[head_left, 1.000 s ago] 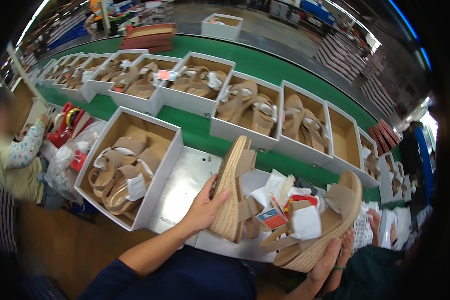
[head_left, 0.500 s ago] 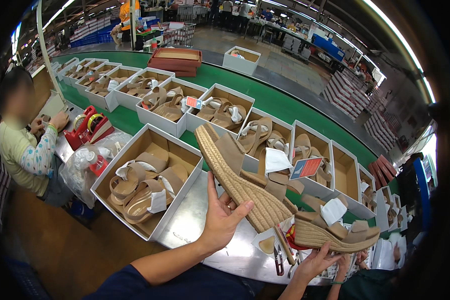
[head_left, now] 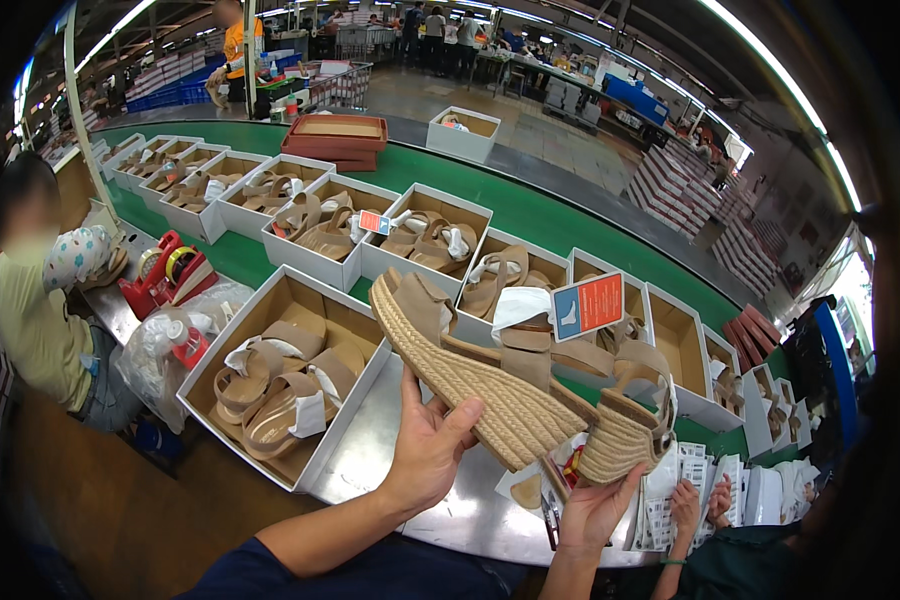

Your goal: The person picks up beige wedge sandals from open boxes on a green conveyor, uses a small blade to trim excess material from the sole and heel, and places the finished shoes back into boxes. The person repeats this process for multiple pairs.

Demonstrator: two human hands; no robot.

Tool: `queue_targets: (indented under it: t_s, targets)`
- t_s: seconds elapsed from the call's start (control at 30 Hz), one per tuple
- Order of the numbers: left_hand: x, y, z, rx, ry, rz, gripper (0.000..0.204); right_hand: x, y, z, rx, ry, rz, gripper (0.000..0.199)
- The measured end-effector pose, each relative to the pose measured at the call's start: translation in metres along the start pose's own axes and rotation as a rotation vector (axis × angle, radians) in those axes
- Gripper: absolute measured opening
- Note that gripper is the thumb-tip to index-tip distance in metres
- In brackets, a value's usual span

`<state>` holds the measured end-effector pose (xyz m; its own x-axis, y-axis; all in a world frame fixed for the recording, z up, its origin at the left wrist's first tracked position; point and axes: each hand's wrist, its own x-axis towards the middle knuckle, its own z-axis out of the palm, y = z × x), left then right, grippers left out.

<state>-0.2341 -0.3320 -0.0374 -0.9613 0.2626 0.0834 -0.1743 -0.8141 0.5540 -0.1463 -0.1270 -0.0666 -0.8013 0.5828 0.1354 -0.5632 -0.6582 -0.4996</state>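
My left hand (head_left: 428, 452) is closed around a tan wedge sandal (head_left: 475, 395), its braided rope sole facing me on a slant. In my right hand (head_left: 594, 515) is a second wedge sandal (head_left: 625, 435), gripped low at the wedge with its heel toward me. The two sandals meet or overlap near the first one's heel; I cannot tell whether they touch. An orange and blue card tag (head_left: 587, 307) stands up behind the left-hand sandal, beside white wrapping (head_left: 520, 306). Left of my hands, an open white box (head_left: 347, 428) holds another pair of sandals (head_left: 295, 385).
Several open boxes of sandals (head_left: 428, 235) line the green conveyor (head_left: 530, 205). A red tape dispenser (head_left: 170, 275) and plastic bag (head_left: 185, 335) lie left. One person (head_left: 40, 330) works at far left; another person's hands (head_left: 686, 505) handle white label sheets (head_left: 660, 515) at right.
My right hand has moved left and turned its sandal from side-on to heel-first, beside the other one. The tag now stands higher. The person at left has raised an arm.
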Motion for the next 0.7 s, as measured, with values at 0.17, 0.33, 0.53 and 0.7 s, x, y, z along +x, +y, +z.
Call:
queue_targets:
  t_s: [0.17, 0.33, 0.53, 0.7]
  targets:
    - [0.001, -0.014, -0.003, -0.096, 0.022, -0.126, 0.056, -0.004, 0.016, -0.011, 0.066, 0.024, 0.171, 0.045]
    - [-0.003, -0.042, -0.037, -0.446, -0.075, -0.411, 0.049, -0.014, 0.054, -0.017, 0.509, 0.024, 0.509, 0.045]
    - [-0.011, -0.078, -0.070, -0.701, 0.040, -0.492, 0.046, -0.022, 0.068, -0.021, 0.430, 0.105, 0.559, 0.044]
    - [-0.016, -0.072, -0.072, -0.574, 0.027, -0.524, 0.051, -0.030, 0.064, -0.027, 0.544, -0.038, 0.583, 0.045]
